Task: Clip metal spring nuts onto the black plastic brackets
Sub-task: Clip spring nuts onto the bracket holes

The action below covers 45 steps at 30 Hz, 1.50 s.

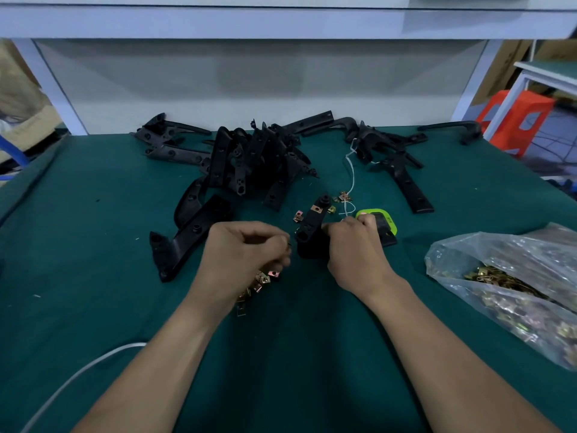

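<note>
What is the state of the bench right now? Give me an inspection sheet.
Surface: green mat, scattered with parts.
Job's things: heap of black brackets at the back; one bracket in work at centre, a nut clipped on it; loose spring nuts under the left hand; bag of nuts at right.
Clutter: green-and-black device behind the right hand; white string beyond it.
Hands: left hand curled, contents not visible; right hand grips the bracket.
Cables: white cable, near left corner.
Surroundings: white shelf frame behind; orange stool at right.
</note>
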Tool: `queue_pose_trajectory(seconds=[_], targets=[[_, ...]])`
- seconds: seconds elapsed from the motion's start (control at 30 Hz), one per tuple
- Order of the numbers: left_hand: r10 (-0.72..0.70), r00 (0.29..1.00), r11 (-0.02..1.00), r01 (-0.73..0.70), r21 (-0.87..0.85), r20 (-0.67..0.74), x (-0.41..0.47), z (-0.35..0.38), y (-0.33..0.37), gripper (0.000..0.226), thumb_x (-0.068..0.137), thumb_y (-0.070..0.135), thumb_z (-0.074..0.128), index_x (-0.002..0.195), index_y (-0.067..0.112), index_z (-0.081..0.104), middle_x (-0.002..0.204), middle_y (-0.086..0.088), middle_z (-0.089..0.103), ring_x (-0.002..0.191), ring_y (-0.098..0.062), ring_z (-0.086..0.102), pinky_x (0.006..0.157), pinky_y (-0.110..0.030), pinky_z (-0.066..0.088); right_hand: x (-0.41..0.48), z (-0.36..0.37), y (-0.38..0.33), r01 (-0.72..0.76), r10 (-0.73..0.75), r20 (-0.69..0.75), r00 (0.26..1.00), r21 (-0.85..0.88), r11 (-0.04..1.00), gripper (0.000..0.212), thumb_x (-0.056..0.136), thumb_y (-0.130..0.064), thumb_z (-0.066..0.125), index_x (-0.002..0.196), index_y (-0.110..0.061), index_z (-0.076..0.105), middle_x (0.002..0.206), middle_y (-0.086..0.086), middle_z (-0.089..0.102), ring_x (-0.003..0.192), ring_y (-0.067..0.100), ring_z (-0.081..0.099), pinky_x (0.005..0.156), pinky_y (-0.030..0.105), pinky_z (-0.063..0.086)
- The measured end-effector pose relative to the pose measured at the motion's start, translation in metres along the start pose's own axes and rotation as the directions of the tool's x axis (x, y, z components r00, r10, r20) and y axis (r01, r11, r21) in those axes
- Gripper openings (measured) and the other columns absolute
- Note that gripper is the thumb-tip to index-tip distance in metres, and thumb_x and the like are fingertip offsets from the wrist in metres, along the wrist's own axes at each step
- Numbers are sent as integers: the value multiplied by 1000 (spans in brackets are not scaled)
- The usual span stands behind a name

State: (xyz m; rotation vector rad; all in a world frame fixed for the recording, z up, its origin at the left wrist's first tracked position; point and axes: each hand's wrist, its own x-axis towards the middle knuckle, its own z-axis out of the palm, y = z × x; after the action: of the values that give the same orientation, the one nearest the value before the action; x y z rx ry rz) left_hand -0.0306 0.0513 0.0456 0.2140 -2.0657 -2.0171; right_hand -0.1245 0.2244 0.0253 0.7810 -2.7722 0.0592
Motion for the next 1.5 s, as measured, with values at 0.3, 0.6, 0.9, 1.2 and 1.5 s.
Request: queue_pose_trajectory(seconds=[0.3, 0.6, 0.9, 1.2, 1.5], targets=[[-143, 989, 971, 131, -198, -47, 11, -13, -10, 27, 83, -6, 73, 91, 18, 83, 88, -1, 77, 83, -8, 70, 77, -18, 55, -2, -5, -8, 51, -37, -103, 994, 132, 990, 39, 60, 9, 58, 79, -24, 67, 58, -12, 25, 68, 20, 34, 73, 29, 13], [-167, 982, 935, 186, -302, 89, 10, -9, -11, 26, 64, 18, 83, 89, 14, 82, 85, -11, 76, 75, -15, 73, 67, -21, 58, -3, -6, -12, 106, -90, -142, 986, 108, 989, 40, 54, 8, 60, 71, -28, 58, 55, -12, 28, 65, 26, 51, 73, 36, 23], [-224, 974, 946, 207, -250, -41, 12, -7, -13, 18, 90, -8, 64, 93, 9, 66, 88, -10, 78, 75, -15, 73, 66, -24, 60, -5, -8, -22, 167, -167, 24, 986, 5, 986, 26, 67, -4, 54, 79, -26, 60, 71, -6, 55, 80, 20, 51, 79, 31, 14], [-192, 974, 976, 176, -129, -119, 4, 3, -3, 20, 96, 10, 67, 82, 12, 82, 78, -8, 77, 65, -14, 72, 54, -18, 54, -10, -6, -27, 186, -184, 56, 981, -38, 982, 23, 74, -7, 56, 68, -26, 45, 68, -4, 46, 76, 21, 39, 88, 36, 24], [-205, 979, 970, 205, -131, 14, 5, -9, 2, 34, 59, 32, 84, 88, 14, 84, 92, -9, 79, 83, -13, 75, 69, -15, 55, -6, -14, -21, 108, -103, 43, 994, -119, 987, 31, 70, -8, 54, 89, -31, 65, 82, -7, 63, 92, 22, 53, 93, 38, 25]])
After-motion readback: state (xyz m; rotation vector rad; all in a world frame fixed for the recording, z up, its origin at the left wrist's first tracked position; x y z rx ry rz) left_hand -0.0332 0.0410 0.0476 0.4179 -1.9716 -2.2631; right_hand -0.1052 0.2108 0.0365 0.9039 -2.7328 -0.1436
